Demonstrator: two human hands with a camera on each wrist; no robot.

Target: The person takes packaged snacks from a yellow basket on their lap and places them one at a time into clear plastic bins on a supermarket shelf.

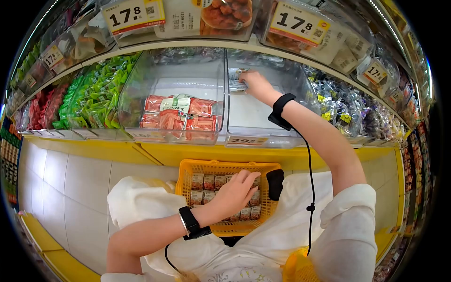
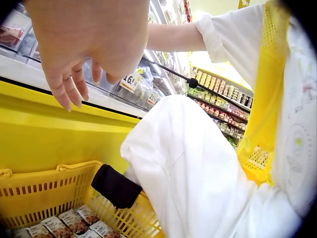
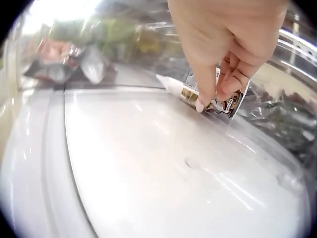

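Note:
In the head view, my right hand [image 1: 259,88] reaches into a clear plastic shelf bin [image 1: 253,105]. Its thumb and fingers pinch a small printed snack packet [image 3: 187,94] at the bin's side, also seen in the right wrist view. Another packet [image 1: 237,86] lies close by it in the bin. My left hand [image 1: 230,193] hangs over a yellow shopping basket [image 1: 211,164] with its fingers loose and nothing in them. Several small packets [image 1: 197,181] stand in rows inside the basket, partly hidden by the left hand and forearm.
The bin to the left holds red packets [image 1: 171,117]. Green packets [image 1: 101,89] fill a bin farther left, dark wrapped snacks [image 1: 336,96] one to the right. Priced bins [image 1: 300,23] overhang above. A black pad [image 1: 275,184] wraps the basket's right rim, beside the person's knee.

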